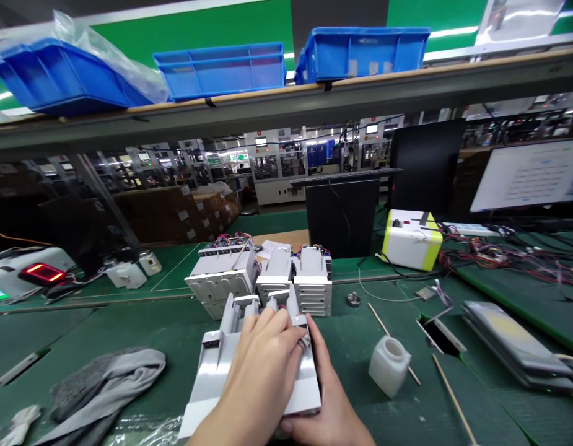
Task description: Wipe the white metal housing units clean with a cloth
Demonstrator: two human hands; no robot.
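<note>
Blue everywhere along the top, lol: bright blue plastic bins (pixel 220 71) against green wall panels (pixel 240 25). Dark green work mat (pixel 142 328) across most of the lower frame. Bottom center, pale grey-white sheet-metal housing (pixel 216 365). Just beyond, white vented unit (pixel 313 296) with a striped slot pattern. Right side, white box (pixel 411 240) with lime-yellow bands, plus a red-and-black wire tangle (pixel 500 257). Lower left, mottled grey cloth (pixel 104 384). Far left, glowing red display (pixel 41 273).
</note>
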